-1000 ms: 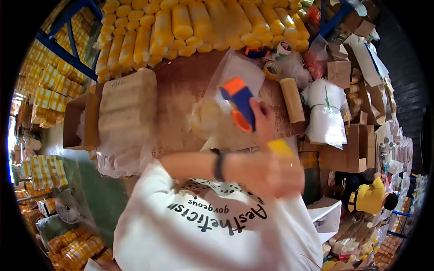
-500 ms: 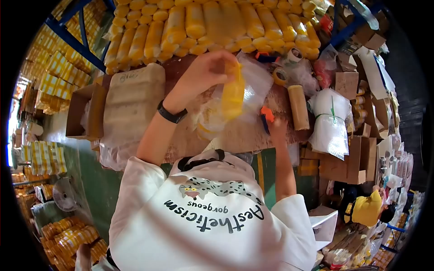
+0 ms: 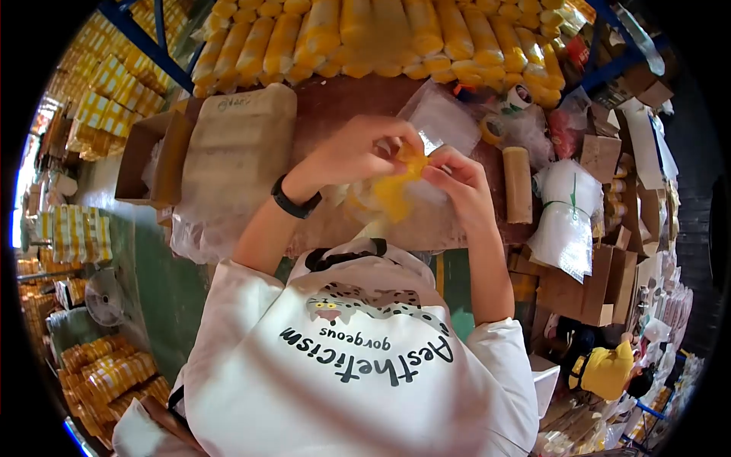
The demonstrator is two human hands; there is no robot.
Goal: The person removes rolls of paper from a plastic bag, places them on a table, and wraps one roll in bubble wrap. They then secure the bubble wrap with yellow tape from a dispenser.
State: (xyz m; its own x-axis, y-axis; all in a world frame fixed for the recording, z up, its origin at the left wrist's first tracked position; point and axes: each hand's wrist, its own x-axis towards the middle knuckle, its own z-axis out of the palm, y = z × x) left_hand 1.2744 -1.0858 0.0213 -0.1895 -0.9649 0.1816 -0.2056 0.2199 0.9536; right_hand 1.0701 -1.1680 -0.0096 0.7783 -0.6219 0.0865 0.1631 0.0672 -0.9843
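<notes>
Head view: both hands are meeting just above the brown tabletop (image 3: 343, 103). The left hand (image 3: 358, 152), with a black wristband, and the right hand (image 3: 457, 179) are each closing their fingertips on the top of a small yellow roll in thin clear plastic film (image 3: 394, 192), which is hanging between them. It is looking light and soft, and the film is likely slippery, so pinching it at the upper edge with 2 hands seems the surest hold. On the tabletop, a large beige wrapped block (image 3: 236, 145) is lying to the left and a brown cardboard tube (image 3: 518, 183) to the right. A heap of yellow wrapped rolls (image 3: 381, 38) is lining the far edge.
</notes>
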